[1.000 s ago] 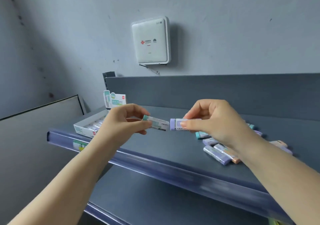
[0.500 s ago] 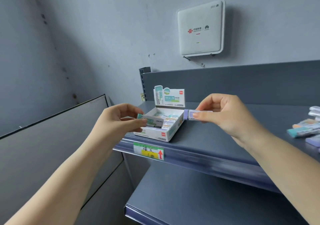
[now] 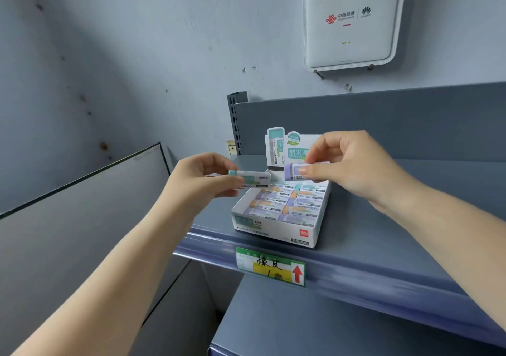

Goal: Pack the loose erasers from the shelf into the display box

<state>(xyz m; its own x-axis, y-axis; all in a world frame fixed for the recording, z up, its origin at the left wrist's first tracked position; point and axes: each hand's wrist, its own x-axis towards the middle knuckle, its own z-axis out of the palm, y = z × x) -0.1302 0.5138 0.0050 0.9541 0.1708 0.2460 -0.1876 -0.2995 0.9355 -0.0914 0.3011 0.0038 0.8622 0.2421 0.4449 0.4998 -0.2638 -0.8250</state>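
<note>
Head view shows both hands above the open display box [image 3: 276, 228] on the shelf [image 3: 383, 249], the left hand [image 3: 200, 183] pinching a teal-ended eraser [image 3: 250, 179] and the right hand [image 3: 353, 164] a purple-ended eraser [image 3: 294, 170], each held level, likely to drop flat into the rows.

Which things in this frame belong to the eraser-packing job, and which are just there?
Part of the job:
- left hand pinching the teal-tipped eraser
- right hand pinching the purple-tipped eraser
- display box, with rows of erasers inside
- shelf bearing the box

Just there:
- white router on the wall
- price label on the shelf's front edge
</note>
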